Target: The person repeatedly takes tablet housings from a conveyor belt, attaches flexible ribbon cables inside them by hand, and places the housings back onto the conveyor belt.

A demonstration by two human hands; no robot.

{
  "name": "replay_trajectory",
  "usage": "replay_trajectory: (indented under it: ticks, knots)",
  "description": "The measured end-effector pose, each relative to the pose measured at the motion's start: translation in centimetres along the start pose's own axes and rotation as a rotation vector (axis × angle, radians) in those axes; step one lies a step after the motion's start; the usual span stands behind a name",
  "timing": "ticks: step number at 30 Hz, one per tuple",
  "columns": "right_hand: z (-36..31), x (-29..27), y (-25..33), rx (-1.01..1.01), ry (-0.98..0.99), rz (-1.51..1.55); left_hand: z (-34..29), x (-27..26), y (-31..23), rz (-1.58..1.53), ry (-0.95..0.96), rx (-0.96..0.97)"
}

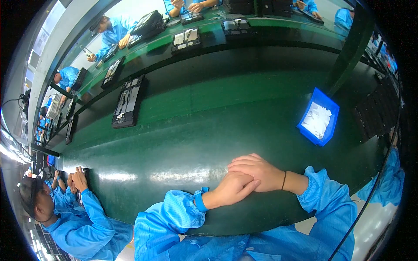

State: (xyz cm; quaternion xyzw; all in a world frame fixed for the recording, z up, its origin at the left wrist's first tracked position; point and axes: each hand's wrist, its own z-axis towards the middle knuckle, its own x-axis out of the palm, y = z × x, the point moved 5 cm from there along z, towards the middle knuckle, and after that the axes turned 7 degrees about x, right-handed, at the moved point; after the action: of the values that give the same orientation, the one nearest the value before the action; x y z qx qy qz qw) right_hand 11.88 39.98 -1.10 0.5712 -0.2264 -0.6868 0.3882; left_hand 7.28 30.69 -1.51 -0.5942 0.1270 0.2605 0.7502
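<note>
My two hands rest together on the near edge of the green workbench [191, 143]. My right hand [257, 170] lies over my left hand [233, 188], fingers folded, and neither holds anything. Both forearms wear blue sleeves; a blue band circles my left wrist and a thin black band circles my right wrist. A blue bin [319, 116] with white small parts stands to the right, well beyond my hands.
A black tray [128, 102] with parts lies on the conveyor at the left, and more trays [186, 40] follow along the belt behind. A person in blue [74, 209] works at my left. Other people in blue work across the line.
</note>
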Motion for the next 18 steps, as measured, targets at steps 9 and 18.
replay_trajectory:
  ticks: [9, 18]
  knots:
    - [0.06, 0.29, 0.03, 0.003, 0.001, 0.001, -0.18, -0.14, -0.06, -0.006, 0.003, 0.002]
    - [0.15, 0.44, 0.17, 0.009, 0.005, 0.006, -0.31, -0.22, -0.07, -0.024, -0.001, 0.013]
